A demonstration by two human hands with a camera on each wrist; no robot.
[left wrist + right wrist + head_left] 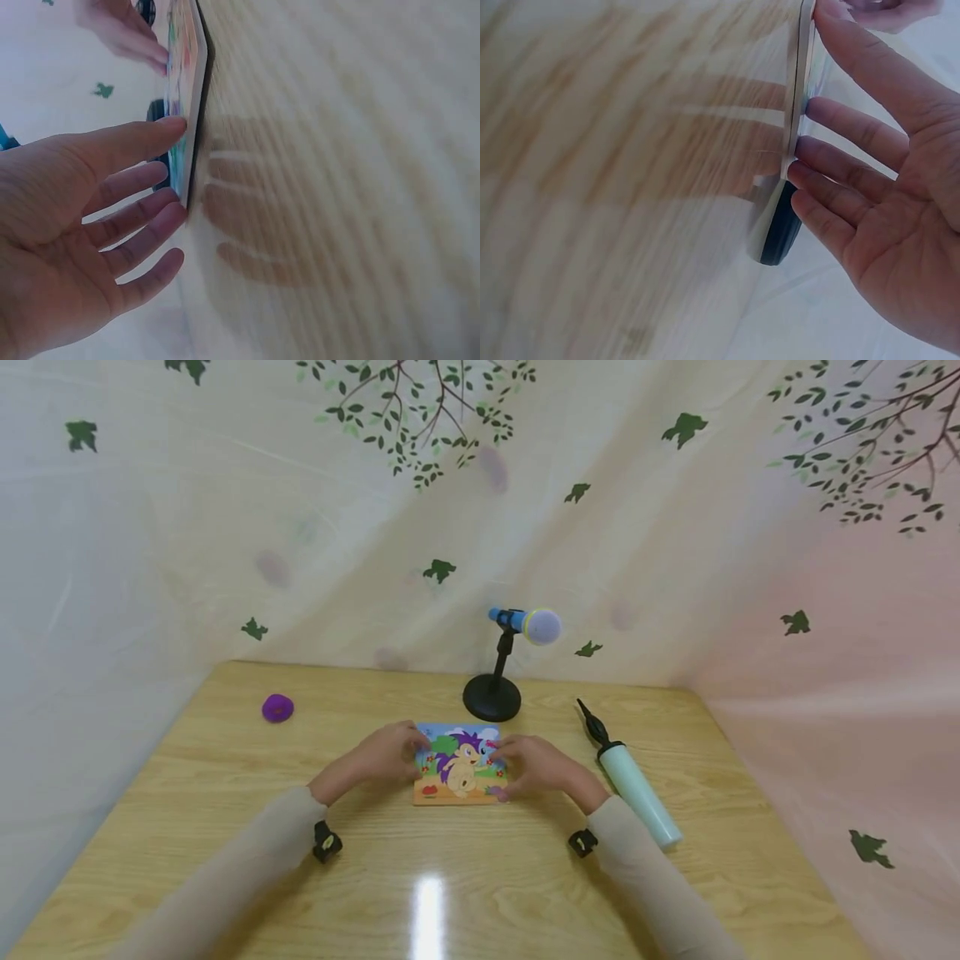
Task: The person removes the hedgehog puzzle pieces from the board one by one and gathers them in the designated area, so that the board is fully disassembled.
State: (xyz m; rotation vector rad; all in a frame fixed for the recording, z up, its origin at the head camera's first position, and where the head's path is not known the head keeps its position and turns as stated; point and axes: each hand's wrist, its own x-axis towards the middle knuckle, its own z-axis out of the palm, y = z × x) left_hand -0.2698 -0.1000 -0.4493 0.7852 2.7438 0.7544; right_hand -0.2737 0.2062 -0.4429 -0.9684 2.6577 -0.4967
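A flat rectangular picture board point(461, 768) with a purple-haired cartoon animal lies on the wooden table in the head view. My left hand point(384, 753) is at its left side, fingers loosely bent and spread. In the left wrist view, the thumb and fingertips touch or nearly touch the board's edge point(199, 75). My right hand point(538, 764) is at the opposite side, its thumb and fingers apart. Its fingertips meet the board's layered edge point(801, 82) in the right wrist view. Neither hand visibly curls round the board.
Behind the board stands a blue toy microphone point(528, 624) on a black round base point(491, 697). A light-blue hand pump point(637, 793) with a black nozzle lies to the right. A purple ring-shaped object point(277, 708) sits at the back left. A leaf-printed curtain point(337, 568) hangs behind the table.
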